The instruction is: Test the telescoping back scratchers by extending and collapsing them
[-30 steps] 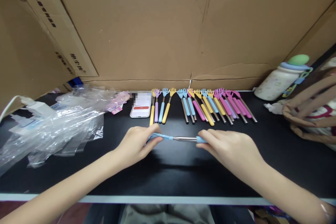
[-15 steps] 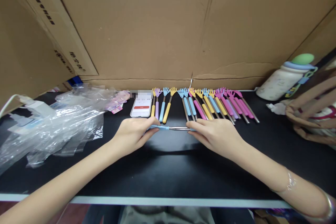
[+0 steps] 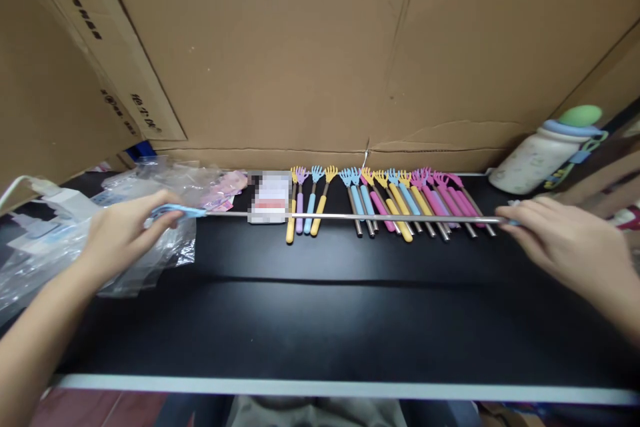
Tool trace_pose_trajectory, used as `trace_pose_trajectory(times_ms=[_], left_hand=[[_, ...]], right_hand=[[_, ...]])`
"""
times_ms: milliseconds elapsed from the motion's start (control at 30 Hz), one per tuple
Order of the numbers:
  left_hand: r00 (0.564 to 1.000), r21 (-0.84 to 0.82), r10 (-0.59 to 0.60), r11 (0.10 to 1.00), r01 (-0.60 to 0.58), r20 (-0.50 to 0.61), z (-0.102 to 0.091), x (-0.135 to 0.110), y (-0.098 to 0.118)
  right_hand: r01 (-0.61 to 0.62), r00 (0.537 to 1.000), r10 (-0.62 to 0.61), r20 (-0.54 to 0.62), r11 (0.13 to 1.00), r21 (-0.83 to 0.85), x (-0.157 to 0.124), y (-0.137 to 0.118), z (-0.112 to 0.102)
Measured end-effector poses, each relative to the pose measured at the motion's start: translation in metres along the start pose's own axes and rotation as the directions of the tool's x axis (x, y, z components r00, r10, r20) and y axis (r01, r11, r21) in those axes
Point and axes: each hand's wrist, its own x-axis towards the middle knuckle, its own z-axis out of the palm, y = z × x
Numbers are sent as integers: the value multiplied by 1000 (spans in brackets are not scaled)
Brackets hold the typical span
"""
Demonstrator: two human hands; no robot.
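Note:
A telescopic back scratcher (image 3: 345, 217) is stretched out level above the black table, its thin metal rod running from one hand to the other. My left hand (image 3: 133, 227) is closed around its light blue claw end, whose tines are mostly hidden. On the far side, my right hand (image 3: 570, 233) grips the other end, where a bit of blue handle shows. Behind the rod lie a small group of back scratchers (image 3: 313, 203) in yellow, purple and blue, and a larger row of back scratchers (image 3: 415, 203) in blue, yellow and pink.
Clear plastic bags (image 3: 165, 247) lie at the left, partly under my left hand. A phone (image 3: 270, 197) rests at the back. At the right are a white bottle (image 3: 535, 157) and a brown bag (image 3: 617, 173). Cardboard (image 3: 280, 47) walls the back of the table (image 3: 320, 333).
My hands have moved far apart, left and right, and the back scratcher's rod between them has been pulled out from short to long. The other scratchers lie as before.

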Motion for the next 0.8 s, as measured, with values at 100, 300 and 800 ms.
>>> trace_pose_trajectory(times_ms=[100, 300, 800], left_hand=[[1000, -56, 0, 998, 1, 28, 5, -6, -17], [999, -64, -19, 998, 21, 43, 9, -4, -19], [996, -30, -91, 995, 91, 3, 6, -1, -32]], right_hand=[[33, 999, -32, 22, 999, -31, -15, 21, 3], [74, 997, -74, 0, 996, -40, -19, 23, 3], [-92, 979, 93, 182, 996, -12, -59, 79, 39]])
